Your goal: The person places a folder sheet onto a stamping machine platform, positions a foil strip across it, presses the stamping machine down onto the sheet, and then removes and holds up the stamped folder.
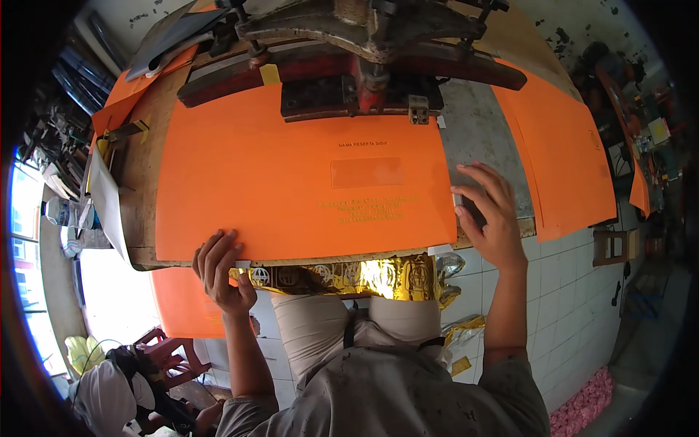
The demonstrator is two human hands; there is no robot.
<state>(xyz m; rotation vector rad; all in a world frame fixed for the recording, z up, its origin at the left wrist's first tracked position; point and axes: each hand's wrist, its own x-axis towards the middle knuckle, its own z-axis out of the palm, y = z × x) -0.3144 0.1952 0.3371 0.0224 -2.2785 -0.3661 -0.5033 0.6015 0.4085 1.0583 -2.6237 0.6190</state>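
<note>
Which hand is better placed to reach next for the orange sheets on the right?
Probably the right hand: it is nearer those sheets, while the left hand touches the middle sheet, farther left.

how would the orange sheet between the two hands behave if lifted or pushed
The orange sheet looks thin, so it is probably light for its size. Being broad, it may sag; lying flat, it would likely slide rather than tip.
</note>
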